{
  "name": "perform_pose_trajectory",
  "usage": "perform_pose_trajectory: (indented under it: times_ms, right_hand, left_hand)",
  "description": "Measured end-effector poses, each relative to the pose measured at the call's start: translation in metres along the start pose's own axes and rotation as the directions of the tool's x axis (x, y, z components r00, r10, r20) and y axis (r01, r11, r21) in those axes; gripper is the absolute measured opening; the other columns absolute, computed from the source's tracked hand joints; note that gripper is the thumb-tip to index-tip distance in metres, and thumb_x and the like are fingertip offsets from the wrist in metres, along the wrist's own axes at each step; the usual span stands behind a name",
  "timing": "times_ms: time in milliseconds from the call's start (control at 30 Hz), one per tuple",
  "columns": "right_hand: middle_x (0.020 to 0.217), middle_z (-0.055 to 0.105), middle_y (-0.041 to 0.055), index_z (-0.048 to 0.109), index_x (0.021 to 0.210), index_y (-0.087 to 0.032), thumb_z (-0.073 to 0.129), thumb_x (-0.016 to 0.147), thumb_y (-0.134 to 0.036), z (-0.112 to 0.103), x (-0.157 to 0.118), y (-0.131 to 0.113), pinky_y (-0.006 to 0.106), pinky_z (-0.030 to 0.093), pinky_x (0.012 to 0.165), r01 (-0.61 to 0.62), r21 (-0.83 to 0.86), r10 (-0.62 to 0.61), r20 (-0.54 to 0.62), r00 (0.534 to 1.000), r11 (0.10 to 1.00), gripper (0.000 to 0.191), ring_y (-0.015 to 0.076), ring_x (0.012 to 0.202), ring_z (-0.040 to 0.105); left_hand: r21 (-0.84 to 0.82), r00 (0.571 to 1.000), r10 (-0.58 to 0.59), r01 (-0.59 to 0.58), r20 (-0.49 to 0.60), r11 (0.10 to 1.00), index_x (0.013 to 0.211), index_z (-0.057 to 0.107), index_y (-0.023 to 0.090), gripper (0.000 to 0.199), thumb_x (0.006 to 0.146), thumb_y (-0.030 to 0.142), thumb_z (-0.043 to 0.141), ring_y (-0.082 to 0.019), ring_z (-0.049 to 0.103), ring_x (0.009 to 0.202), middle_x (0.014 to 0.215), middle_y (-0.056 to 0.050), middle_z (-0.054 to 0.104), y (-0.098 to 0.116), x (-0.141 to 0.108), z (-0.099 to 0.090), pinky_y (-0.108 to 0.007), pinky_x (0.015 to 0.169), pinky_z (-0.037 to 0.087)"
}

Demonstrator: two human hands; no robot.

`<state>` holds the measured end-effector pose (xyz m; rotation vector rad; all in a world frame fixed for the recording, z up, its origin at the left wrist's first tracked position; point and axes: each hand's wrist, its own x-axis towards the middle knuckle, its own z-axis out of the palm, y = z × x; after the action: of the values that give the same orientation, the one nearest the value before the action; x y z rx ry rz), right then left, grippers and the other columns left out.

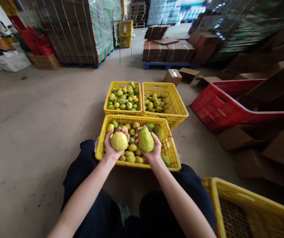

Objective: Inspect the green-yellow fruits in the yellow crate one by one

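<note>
My left hand (111, 147) cups a round, pale yellow, faintly ribbed guava-like fruit (119, 141). In my right hand (156, 148) rests a greener, pear-shaped guava-like fruit (146, 140) with a bumpy skin. Both hands are palm up, fingers curled behind the fruits, side by side above the near yellow crate (137, 118). Inside that crate lie many yellow and green fruits (132, 147), partly hidden by my hands. Larger green fruits (158, 129) lie towards its right side.
Beyond the near crate stand two yellow crates, left (125, 83) and right (179, 102), both holding similar fruit. A yellow crate (253, 195) sits at my lower right. A red bin (213, 109) and cardboard boxes (248, 162) crowd the right. Wrapped pallet stacks (67, 29) stand behind.
</note>
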<state>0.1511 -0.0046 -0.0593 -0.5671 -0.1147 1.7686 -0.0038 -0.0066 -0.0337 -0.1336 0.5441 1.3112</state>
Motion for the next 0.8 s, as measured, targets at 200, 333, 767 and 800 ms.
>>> perform_pose_trajectory:
  times_ms: [200, 333, 767, 800]
  right_hand:
    - [0.096, 0.075, 0.0040, 0.066, 0.108, -0.025, 0.058, 0.081, -0.028, -0.005, 0.000, -0.004, 0.040, 0.063, 0.079, -0.005, 0.095, -0.001, 0.065, 0.998, 0.995, 0.029, 0.0227, 0.091, 0.073]
    - [0.095, 0.075, 0.0044, 0.066, 0.111, -0.024, 0.053, 0.085, -0.027, -0.006, 0.001, -0.003, 0.040, 0.062, 0.082, -0.013, 0.128, 0.005, 0.064, 0.998, 0.992, 0.029, 0.0222, 0.093, 0.074]
    - [0.101, 0.075, 0.0134, 0.059, 0.125, -0.014, 0.035, 0.102, -0.038, -0.002, 0.012, 0.005, 0.051, 0.057, 0.098, -0.063, 0.217, 0.091, -0.123, 0.988, 0.974, 0.041, 0.0252, 0.111, 0.070]
    - [0.103, 0.075, 0.0135, 0.058, 0.126, -0.014, 0.035, 0.103, -0.038, -0.003, 0.014, 0.006, 0.051, 0.057, 0.097, -0.064, 0.221, 0.097, -0.142, 0.985, 0.973, 0.041, 0.0253, 0.112, 0.069]
  left_hand:
    - [-0.077, 0.998, -0.026, 0.022, -0.061, 0.997, 0.081, 0.065, 0.015, 0.021, 0.090, 0.023, 0.047, -0.014, 0.069, 0.070, 0.072, -0.003, 0.069, -0.003, 0.003, 0.000, -0.026, 0.076, 0.057]
    - [-0.094, 0.999, -0.027, 0.023, -0.045, 0.995, 0.079, 0.065, 0.015, 0.022, 0.089, 0.022, 0.047, -0.014, 0.069, 0.070, 0.072, -0.003, 0.069, -0.003, 0.005, 0.000, -0.026, 0.076, 0.057]
    - [-0.106, 0.981, -0.013, -0.008, -0.195, 0.994, 0.124, 0.059, 0.008, 0.040, 0.094, 0.029, 0.044, -0.026, 0.072, 0.092, 0.098, -0.015, 0.073, 0.001, 0.017, -0.004, -0.038, 0.078, 0.063]
    - [-0.085, 0.977, -0.017, -0.001, -0.212, 0.996, 0.126, 0.058, 0.008, 0.040, 0.095, 0.029, 0.043, -0.027, 0.072, 0.094, 0.100, -0.015, 0.072, 0.001, 0.018, -0.003, -0.038, 0.076, 0.064]
